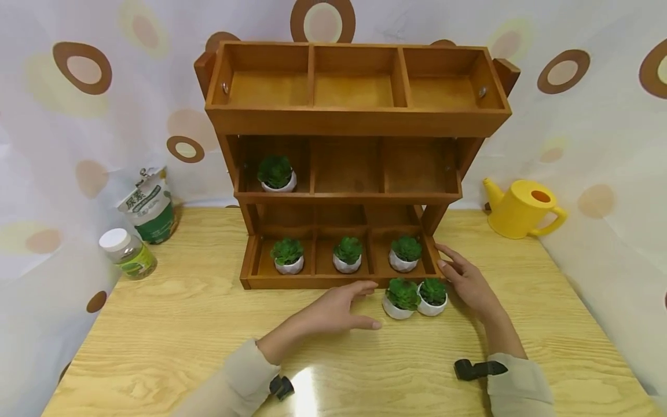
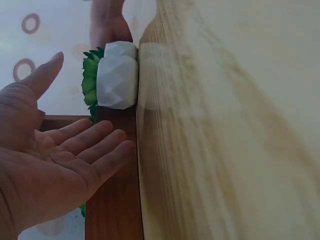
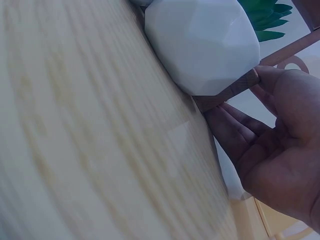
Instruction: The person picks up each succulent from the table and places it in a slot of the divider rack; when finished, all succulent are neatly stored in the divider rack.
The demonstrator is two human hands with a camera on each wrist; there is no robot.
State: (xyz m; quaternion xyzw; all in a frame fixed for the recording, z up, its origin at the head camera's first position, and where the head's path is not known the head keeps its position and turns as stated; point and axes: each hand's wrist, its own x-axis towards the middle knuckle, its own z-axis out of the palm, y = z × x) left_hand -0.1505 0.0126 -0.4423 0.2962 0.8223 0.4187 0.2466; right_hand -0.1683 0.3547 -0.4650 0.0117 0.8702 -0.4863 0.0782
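Note:
Two small succulents in white faceted pots, a left potted plant [image 1: 400, 300] and a right potted plant [image 1: 431, 297], stand side by side on the table before a wooden shelf [image 1: 333, 281]. My left hand [image 1: 336, 310] is held just left of them, fingers extended and thumb apart, with nothing in its grasp. The left wrist view shows its palm open beside the white pot [image 2: 117, 80]. My right hand [image 1: 469, 284] holds the shelf's lower right front corner between thumb and fingers. In the right wrist view, a white pot [image 3: 200, 45] is close to that corner [image 3: 232, 92].
The bottom tier holds a potted plant in its left [image 1: 288, 256], middle [image 1: 347, 255] and right [image 1: 405, 253] compartments. Another plant [image 1: 277, 174] sits in the middle tier's left compartment. A yellow watering can [image 1: 521, 208] stands right; a lidded jar [image 1: 130, 255] and a bag [image 1: 151, 211] stand left.

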